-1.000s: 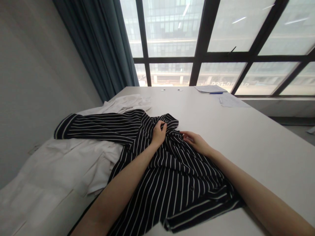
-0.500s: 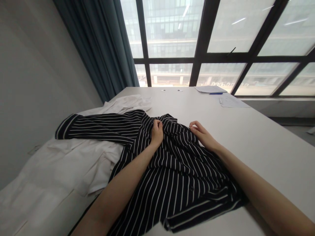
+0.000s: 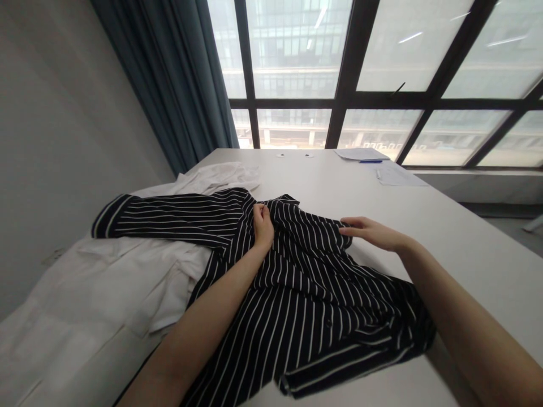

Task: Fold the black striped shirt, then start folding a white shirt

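Rumpled striped shirt [image 3: 292,316] across the desk [image 3: 449,237], left hand [image 3: 263,230] pinching it near the collar [image 3: 289,199], right hand [image 3: 377,233], fingers pinching its outer edge

Office-like place: papers [image 3: 401,176], big windows [image 3: 292,51]

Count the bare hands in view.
2: the left hand pinches the striped shirt near its collar; the right hand holds the shirt's edge farther right. No others show.
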`<control>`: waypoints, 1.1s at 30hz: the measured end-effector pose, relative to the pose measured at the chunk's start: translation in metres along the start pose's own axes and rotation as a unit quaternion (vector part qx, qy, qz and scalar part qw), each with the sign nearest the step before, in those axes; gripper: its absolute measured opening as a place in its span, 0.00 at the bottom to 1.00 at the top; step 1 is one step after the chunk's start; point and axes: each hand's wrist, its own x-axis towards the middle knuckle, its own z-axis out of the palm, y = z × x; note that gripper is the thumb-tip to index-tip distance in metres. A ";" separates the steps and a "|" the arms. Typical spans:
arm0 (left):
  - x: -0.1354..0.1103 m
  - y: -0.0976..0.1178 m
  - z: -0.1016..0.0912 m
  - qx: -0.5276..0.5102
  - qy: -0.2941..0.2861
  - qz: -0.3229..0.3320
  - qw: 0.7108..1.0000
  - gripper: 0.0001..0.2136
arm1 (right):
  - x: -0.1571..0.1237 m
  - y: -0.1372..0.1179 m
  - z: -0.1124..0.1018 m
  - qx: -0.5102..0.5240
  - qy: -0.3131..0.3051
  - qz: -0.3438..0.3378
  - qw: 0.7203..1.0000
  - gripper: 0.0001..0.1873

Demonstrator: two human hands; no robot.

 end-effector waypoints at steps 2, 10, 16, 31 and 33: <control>0.001 -0.002 0.000 0.002 -0.003 0.003 1.000 0.07 | -0.004 -0.003 -0.006 0.054 0.042 -0.014 0.998 0.21; -0.005 0.002 0.006 0.030 -0.151 0.064 0.986 0.06 | -0.017 -0.006 -0.035 -0.188 0.329 0.019 0.925 0.19; -0.013 0.004 0.008 0.125 -0.249 0.122 0.952 0.13 | -0.033 0.005 -0.070 -0.372 0.462 0.138 0.793 0.18; -0.008 -0.005 -0.004 0.362 -0.292 0.108 0.878 0.21 | -0.073 0.055 -0.096 -0.068 0.128 0.213 0.966 0.12; -0.004 -0.006 -0.006 0.378 -0.291 0.102 0.873 0.22 | -0.072 0.058 -0.097 -0.027 0.165 0.180 0.969 0.14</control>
